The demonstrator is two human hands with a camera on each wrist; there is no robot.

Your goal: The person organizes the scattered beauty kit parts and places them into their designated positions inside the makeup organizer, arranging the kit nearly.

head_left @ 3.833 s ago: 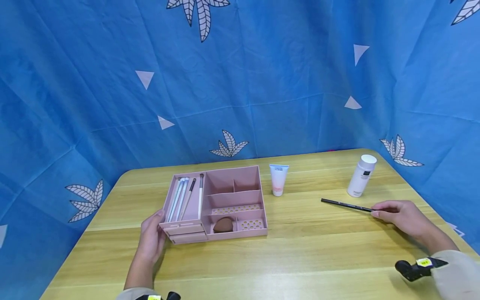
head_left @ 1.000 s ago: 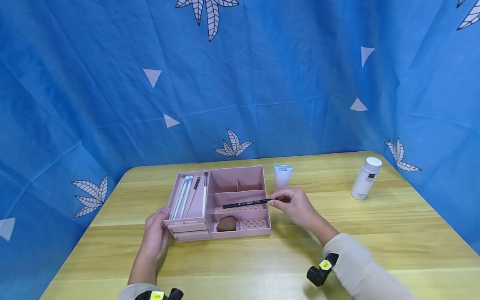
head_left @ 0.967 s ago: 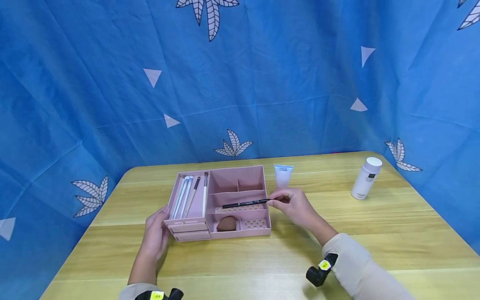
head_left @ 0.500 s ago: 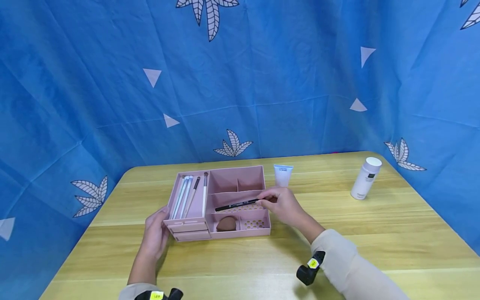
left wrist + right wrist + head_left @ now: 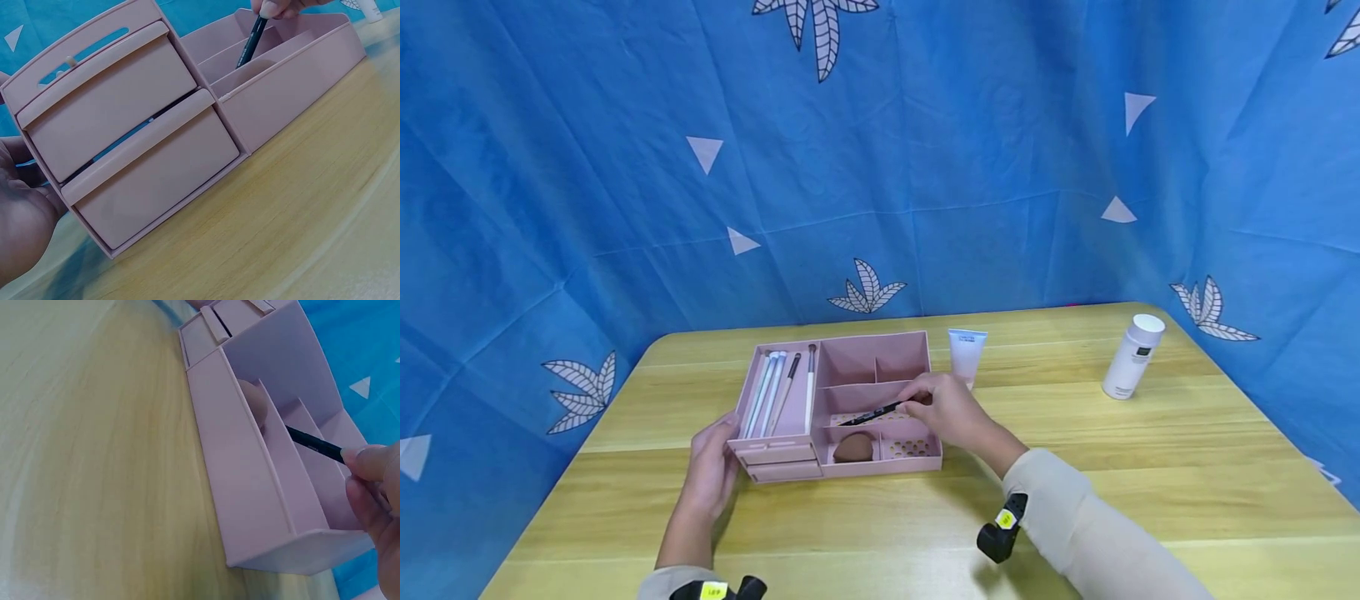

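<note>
In the head view a pink makeup organizer (image 5: 880, 468) stands on the wooden table. My left hand (image 5: 711, 467) holds its front left corner, beside the two small drawers (image 5: 119, 106). My right hand (image 5: 951, 408) pinches a slim black makeup pencil (image 5: 872, 413) by one end. The pencil slants down into the middle compartment, its lower end behind the front divider in the right wrist view. Several makeup brushes (image 5: 775, 392) lie in the organizer's left tray. A brown makeup sponge (image 5: 853, 447) sits in the front compartment.
Behind my right hand, a white and pink squeeze tube (image 5: 966, 350) stands cap down. A white bottle (image 5: 1132, 357) is at the right of the table (image 5: 1150, 483). Blue patterned cloth (image 5: 880, 167) hangs along the back and sides.
My right hand has brought the pencil from the right of the table to the organizer, then moved left and tilted it lower into the middle compartment. My left hand stays at the organizer.
</note>
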